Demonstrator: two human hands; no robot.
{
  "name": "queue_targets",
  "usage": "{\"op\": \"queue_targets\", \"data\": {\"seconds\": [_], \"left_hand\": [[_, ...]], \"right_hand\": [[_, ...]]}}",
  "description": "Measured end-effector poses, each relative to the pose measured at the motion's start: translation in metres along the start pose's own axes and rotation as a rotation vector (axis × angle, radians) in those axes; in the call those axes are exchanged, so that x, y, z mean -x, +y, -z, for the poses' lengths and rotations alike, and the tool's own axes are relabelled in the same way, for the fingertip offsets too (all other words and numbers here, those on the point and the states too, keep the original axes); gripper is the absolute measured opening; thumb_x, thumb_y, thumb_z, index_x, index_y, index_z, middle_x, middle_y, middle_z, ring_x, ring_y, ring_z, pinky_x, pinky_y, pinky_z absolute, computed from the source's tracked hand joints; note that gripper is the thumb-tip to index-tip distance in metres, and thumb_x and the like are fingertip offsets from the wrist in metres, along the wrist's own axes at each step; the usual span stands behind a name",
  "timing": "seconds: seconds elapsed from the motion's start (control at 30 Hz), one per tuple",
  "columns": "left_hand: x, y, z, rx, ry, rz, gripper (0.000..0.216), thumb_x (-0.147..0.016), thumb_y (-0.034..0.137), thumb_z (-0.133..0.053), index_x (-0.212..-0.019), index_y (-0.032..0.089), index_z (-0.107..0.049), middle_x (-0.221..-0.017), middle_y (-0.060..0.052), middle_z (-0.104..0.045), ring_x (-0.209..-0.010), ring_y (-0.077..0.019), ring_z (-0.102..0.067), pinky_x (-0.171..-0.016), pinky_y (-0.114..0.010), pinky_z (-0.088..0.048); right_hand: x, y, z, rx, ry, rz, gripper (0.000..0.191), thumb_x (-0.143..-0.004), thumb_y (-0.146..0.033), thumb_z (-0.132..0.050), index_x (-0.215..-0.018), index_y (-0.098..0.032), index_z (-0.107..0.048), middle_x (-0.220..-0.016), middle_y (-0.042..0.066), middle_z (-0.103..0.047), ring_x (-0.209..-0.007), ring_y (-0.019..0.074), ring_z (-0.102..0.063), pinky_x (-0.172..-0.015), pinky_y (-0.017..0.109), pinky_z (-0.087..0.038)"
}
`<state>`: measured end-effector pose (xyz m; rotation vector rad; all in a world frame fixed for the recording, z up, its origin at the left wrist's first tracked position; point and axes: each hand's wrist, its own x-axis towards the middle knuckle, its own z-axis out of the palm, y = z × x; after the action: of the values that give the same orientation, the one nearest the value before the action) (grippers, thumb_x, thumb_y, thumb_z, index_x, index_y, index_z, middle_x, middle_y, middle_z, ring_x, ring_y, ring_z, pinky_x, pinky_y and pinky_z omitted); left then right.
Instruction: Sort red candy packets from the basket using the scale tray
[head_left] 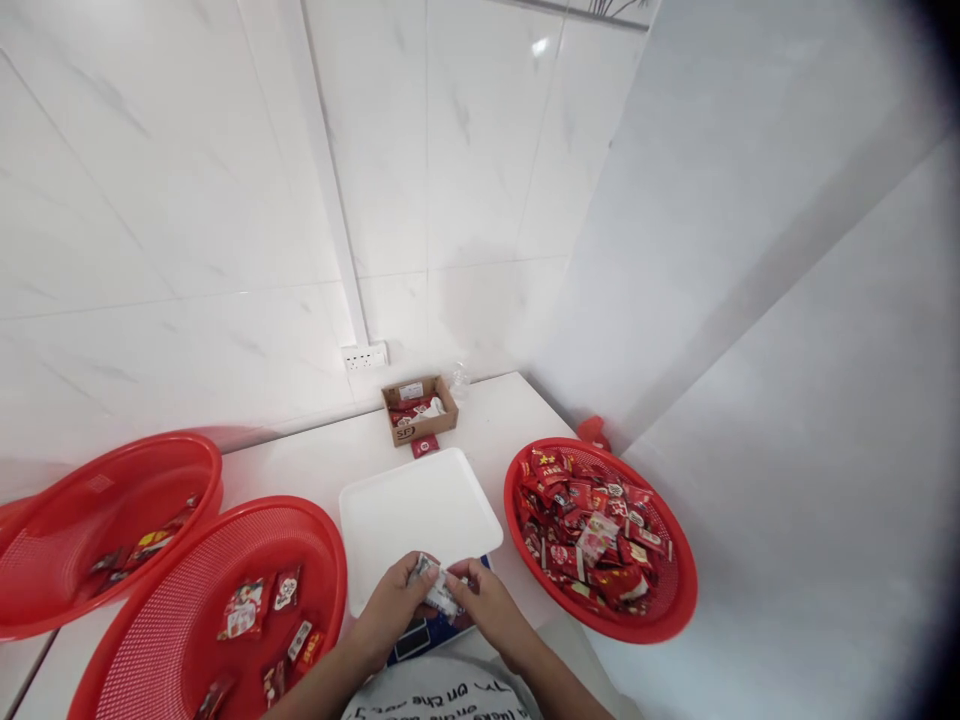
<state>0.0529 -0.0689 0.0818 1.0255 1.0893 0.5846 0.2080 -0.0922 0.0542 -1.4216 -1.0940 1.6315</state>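
Between my two hands is a small whitish packet (441, 588) with dark print. My left hand (396, 602) pinches its left side, with the thumb on top. My right hand (486, 604) grips its right side, fingers closed. Both hands are over the near edge of a flat white tray (412, 500), which rests on a blue scale (411, 645) with a dark display. The scale is partly hidden under my hands and the tray.
Right of the tray stands a red basket (679, 600) full of red snack packets. At left, a red basket (142, 610) and another red basket (45, 500) hold several packets. Behind the tray sits a small cardboard box (405, 434), a red packet (425, 446) before it.
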Motion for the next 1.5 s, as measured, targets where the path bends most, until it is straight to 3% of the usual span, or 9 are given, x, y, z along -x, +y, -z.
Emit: {"op": "queue_targets", "data": {"seconds": [0.13, 0.33, 0.43, 0.57, 0.63, 0.73, 1.0, 1.23, 1.5], "left_hand": [[-0.003, -0.001, 0.001, 0.023, 0.005, 0.068, 0.037, -0.074, 0.052, -0.052, -0.090, 0.018, -0.053, -0.074, 0.002, -0.056, -0.071, -0.0135, -0.056, -0.061, -0.026, -0.048], [-0.016, 0.001, 0.014, -0.082, 0.030, 0.037, 0.036, -0.075, 0.052, -0.050, -0.078, 0.017, -0.055, -0.062, 0.003, -0.054, -0.058, -0.0104, -0.050, -0.051, -0.020, -0.041], [-0.030, 0.007, 0.028, -0.115, 0.142, 0.005, 0.035, -0.075, 0.051, -0.052, -0.078, 0.016, -0.057, -0.060, 0.003, -0.054, -0.055, -0.0101, -0.048, -0.047, -0.019, -0.038], [-0.045, 0.014, 0.049, 0.078, 0.329, 0.058, 0.030, -0.076, 0.042, -0.057, -0.092, 0.017, -0.057, -0.085, -0.003, -0.061, -0.073, -0.0124, -0.057, -0.058, -0.021, -0.048], [-0.047, 0.014, 0.057, 0.175, 0.382, 0.125, 0.036, -0.077, 0.036, -0.059, -0.108, 0.019, -0.052, -0.097, -0.006, -0.060, -0.075, -0.0120, -0.060, -0.066, -0.025, -0.052], [-0.044, 0.008, 0.063, 0.146, 0.417, 0.182, 0.063, -0.075, 0.036, -0.062, -0.131, 0.023, -0.034, -0.113, -0.010, -0.055, -0.078, -0.0132, -0.062, -0.074, -0.029, -0.053], [-0.027, -0.018, 0.067, -0.204, 0.381, 0.150, 0.071, -0.069, 0.051, -0.060, -0.127, 0.015, -0.039, -0.100, -0.011, -0.057, -0.070, -0.0156, -0.062, -0.062, -0.031, -0.052], [-0.016, -0.014, 0.058, -0.187, 0.334, 0.195, 0.065, -0.063, 0.053, -0.061, -0.114, 0.014, -0.049, -0.089, -0.007, -0.062, -0.069, -0.0164, -0.062, -0.067, -0.032, -0.051], [-0.019, -0.017, 0.051, -0.220, 0.267, 0.183, 0.054, -0.067, 0.050, -0.059, -0.108, 0.016, -0.054, -0.090, -0.008, -0.065, -0.073, -0.0172, -0.063, -0.069, -0.031, -0.051]], "right_hand": [[0.002, 0.000, 0.002, 0.068, 0.014, 0.006, 0.037, -0.071, -0.055, -0.055, -0.069, -0.019, -0.049, -0.053, -0.005, -0.049, -0.047, 0.0090, -0.045, -0.046, 0.022, -0.036], [0.000, -0.005, 0.010, 0.098, 0.059, 0.012, 0.030, -0.073, -0.046, -0.057, -0.067, -0.017, -0.053, -0.053, -0.005, -0.052, -0.050, 0.0083, -0.046, -0.050, 0.022, -0.037], [-0.008, -0.005, 0.037, 0.086, 0.219, 0.044, 0.028, -0.074, -0.045, -0.054, -0.071, -0.017, -0.055, -0.063, -0.002, -0.058, -0.056, 0.0099, -0.050, -0.054, 0.023, -0.041], [-0.017, -0.004, 0.095, 0.298, 0.492, 0.022, 0.034, -0.082, -0.043, -0.040, -0.092, -0.016, -0.058, -0.080, 0.003, -0.064, -0.068, 0.0126, -0.057, -0.063, 0.025, -0.045], [-0.021, -0.001, 0.121, 0.597, 0.483, -0.119, 0.038, -0.087, -0.037, -0.029, -0.107, -0.016, -0.054, -0.087, 0.004, -0.065, -0.071, 0.0128, -0.059, -0.065, 0.025, -0.045], [-0.028, 0.011, 0.144, 0.753, 0.438, -0.207, 0.032, -0.085, -0.031, -0.038, -0.104, -0.016, -0.058, -0.094, 0.007, -0.066, -0.082, 0.0164, -0.060, -0.073, 0.027, -0.044], [-0.065, 0.035, 0.136, 1.063, 0.391, -0.294, 0.041, -0.082, -0.026, -0.043, -0.121, -0.012, -0.048, -0.129, 0.019, -0.044, -0.121, 0.0284, -0.038, -0.098, 0.042, -0.027], [-0.078, 0.053, 0.141, 1.176, 0.377, -0.403, 0.044, -0.085, -0.032, -0.036, -0.127, -0.021, -0.042, -0.136, 0.016, -0.036, -0.126, 0.0349, -0.028, -0.093, 0.064, -0.020], [-0.074, 0.051, 0.151, 1.202, 0.389, -0.324, 0.042, -0.082, -0.021, -0.038, -0.123, -0.019, -0.047, -0.128, 0.016, -0.044, -0.116, 0.0327, -0.039, -0.089, 0.050, -0.031]]}}
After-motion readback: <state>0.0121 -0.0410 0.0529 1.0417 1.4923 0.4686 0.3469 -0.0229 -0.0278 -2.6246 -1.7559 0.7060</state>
